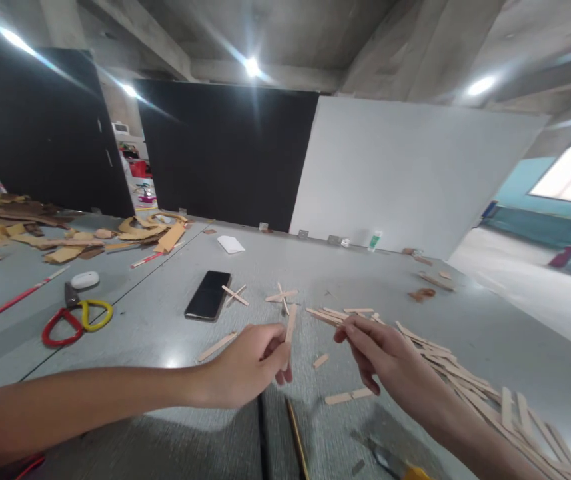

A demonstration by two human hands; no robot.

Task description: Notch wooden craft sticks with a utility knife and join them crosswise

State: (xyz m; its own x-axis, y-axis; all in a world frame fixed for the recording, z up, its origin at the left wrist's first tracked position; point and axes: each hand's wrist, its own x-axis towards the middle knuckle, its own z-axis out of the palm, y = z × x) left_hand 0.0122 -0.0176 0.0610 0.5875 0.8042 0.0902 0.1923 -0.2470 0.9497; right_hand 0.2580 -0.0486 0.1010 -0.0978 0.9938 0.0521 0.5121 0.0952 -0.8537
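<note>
My left hand is closed around a wooden craft stick, which points up and away from me. My right hand hovers by several loose craft sticks, its fingers bent and apart; whether a fingertip touches them I cannot tell. Beyond my left hand lie two crossed pairs of sticks, a left cross by the phone and a right cross. A short stick piece rests between my hands. Below my right hand is a cracked stick. One more stick lies left of my left hand.
A long heap of craft sticks spreads along the right. A black phone, scissors with red and yellow handles, a white mouse-like object and cardboard scraps occupy the left. Upright black and white panels border the far edge.
</note>
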